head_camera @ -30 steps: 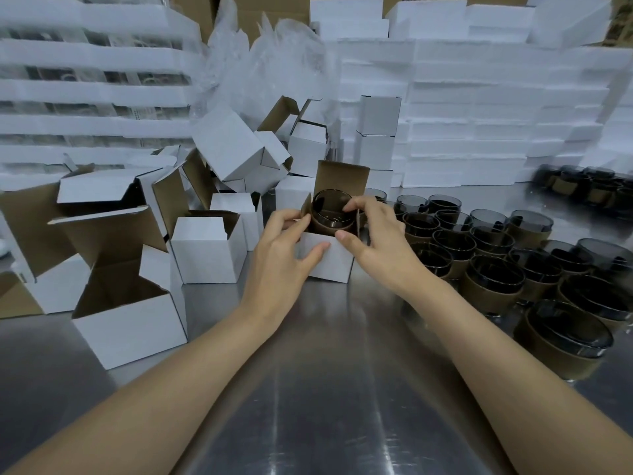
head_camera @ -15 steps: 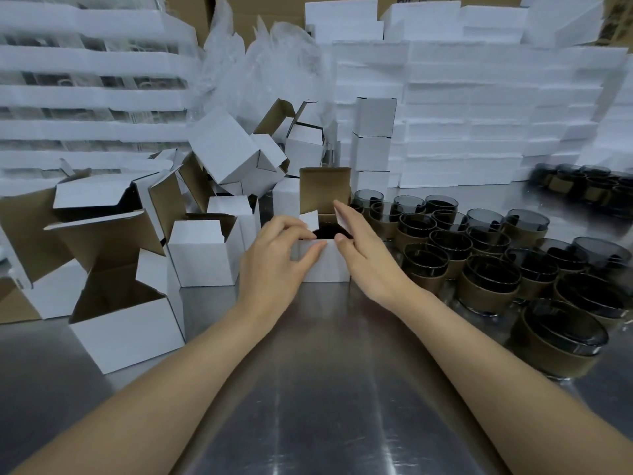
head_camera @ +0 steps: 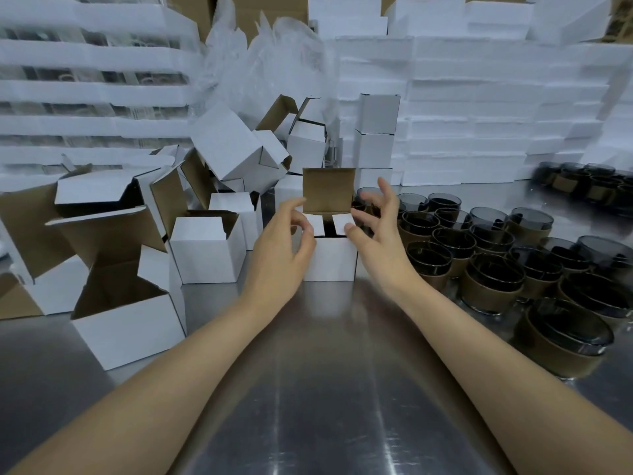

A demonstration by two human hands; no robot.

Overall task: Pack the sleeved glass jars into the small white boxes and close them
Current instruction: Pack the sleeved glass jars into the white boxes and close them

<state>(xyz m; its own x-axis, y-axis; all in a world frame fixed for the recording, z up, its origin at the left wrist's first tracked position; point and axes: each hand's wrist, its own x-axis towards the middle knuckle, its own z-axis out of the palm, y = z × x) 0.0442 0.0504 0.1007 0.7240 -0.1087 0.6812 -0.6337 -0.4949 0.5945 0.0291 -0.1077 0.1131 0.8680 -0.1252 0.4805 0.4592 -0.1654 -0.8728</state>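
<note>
Box (head_camera: 329, 258) upright mid-desk (head_camera: 308, 389), lid raised, side flaps folded in. Left hand (head_camera: 281, 248) and right hand (head_camera: 380, 234) flanking it, fingers spread, thumbs on flaps, gripping nothing. Jars (head_camera: 493, 282) clustered right. No legible writing.

No text, label or number is legible on any box or jar.

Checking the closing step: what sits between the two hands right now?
In the head view, the small white box stands between the left hand and the right hand, side flaps folded in, lid upright.
</note>
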